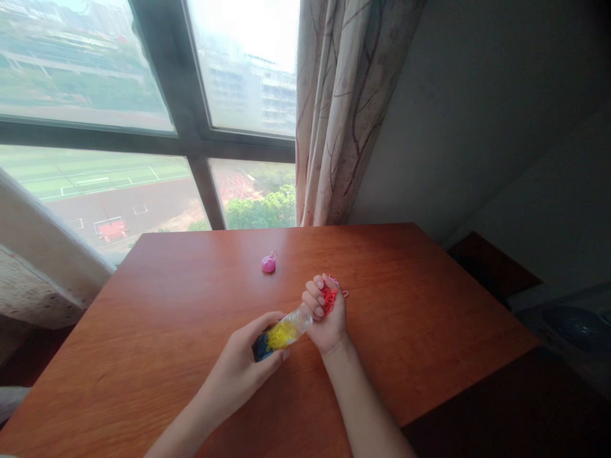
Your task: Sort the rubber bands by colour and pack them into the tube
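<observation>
My left hand (248,346) is wrapped round a small clear bottle (303,318), tilted with its neck up and to the right. Yellow bands (281,334) fill its middle, with dark blue ones at its base. The neck is against or very near my right hand (331,327), which is turned palm up with its fingers curled. In that palm lies a bunch of small red rubber bands (328,300), a few pinkish loops poking out past the thumb side. Beyond both hands, a pink cap (268,263) with a loop on top rests on the table.
The brown wooden table (191,286) runs up to a window (243,70) at the back. Patterned curtains (329,114) hang on both sides of the window. A dark surface (520,407) lies at the lower right, past the table's edge.
</observation>
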Demonstrator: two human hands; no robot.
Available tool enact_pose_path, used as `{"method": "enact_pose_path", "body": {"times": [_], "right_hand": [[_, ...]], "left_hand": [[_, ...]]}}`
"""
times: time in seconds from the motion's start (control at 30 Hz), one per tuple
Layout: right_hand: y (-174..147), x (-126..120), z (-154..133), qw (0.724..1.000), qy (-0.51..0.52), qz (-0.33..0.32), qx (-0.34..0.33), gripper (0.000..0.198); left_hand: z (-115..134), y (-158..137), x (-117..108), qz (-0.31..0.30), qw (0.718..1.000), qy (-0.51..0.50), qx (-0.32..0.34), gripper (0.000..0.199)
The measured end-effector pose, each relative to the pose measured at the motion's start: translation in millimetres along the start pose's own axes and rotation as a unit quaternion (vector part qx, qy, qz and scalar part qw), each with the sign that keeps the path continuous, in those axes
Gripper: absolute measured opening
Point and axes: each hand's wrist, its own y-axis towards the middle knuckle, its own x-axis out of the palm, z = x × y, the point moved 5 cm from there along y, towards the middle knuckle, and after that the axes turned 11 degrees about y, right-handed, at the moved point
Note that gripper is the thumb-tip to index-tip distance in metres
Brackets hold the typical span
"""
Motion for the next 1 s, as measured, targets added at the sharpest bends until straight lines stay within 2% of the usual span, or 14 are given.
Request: {"method": "enact_pose_path", "body": {"times": [0.27,0.4,0.7,1.0], "right_hand": [[0.3,1.3,0.9,0.996,0.08,-0.017,0.019,0.024],[-0.3,1.2,1.5,0.996,0.083,-0.008,0.033,0.016],[2.3,-5.3,4.6,0.987,0.103,0.112,0.043,0.015],[7.0,-0.7,6.4,0.99,0.121,0.069,0.011,0.027]], "left_hand": [[0.2,0.3,0.9,-0.004,1.0,-0.002,-0.001,0.033],[-0.6,0.7,1.7,-0.005,1.0,-0.002,0.001,0.034],[-0.5,-0.5,0.7,-0.004,1.0,-0.001,-0.004,0.036],[0.8,-1.8,0.9,0.0,1.0,0.023,-0.001,0.035]]}}
